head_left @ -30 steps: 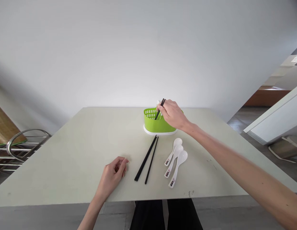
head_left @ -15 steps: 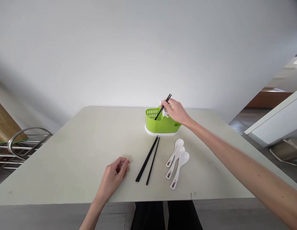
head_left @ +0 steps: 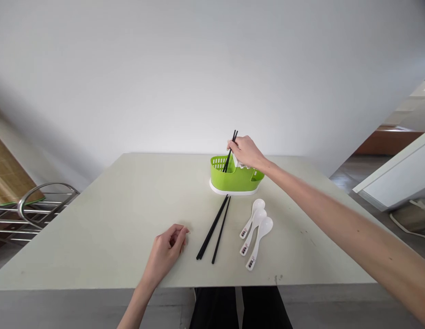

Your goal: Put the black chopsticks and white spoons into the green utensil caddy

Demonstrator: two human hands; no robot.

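My right hand pinches a pair of black chopsticks, their lower ends down inside the left part of a green cutlery basket with a white base. The chopsticks stand nearly upright, leaning slightly right at the top. Behind the fingers, a white part of the basket is partly hidden. My left hand rests on the table with its fingers curled in and nothing visible in them. Just right of it lie more black chopsticks, two side by side and one apart. Three white spoons overlap beside these.
The pale table meets a white wall at its far edge. Beyond its left side is a metal rack with a bamboo-like board. A white panel stands off to the right.
In my right hand the chopsticks have turned more upright, their tops moving left. The left hand keeps its pose. The whole view has shifted slightly.
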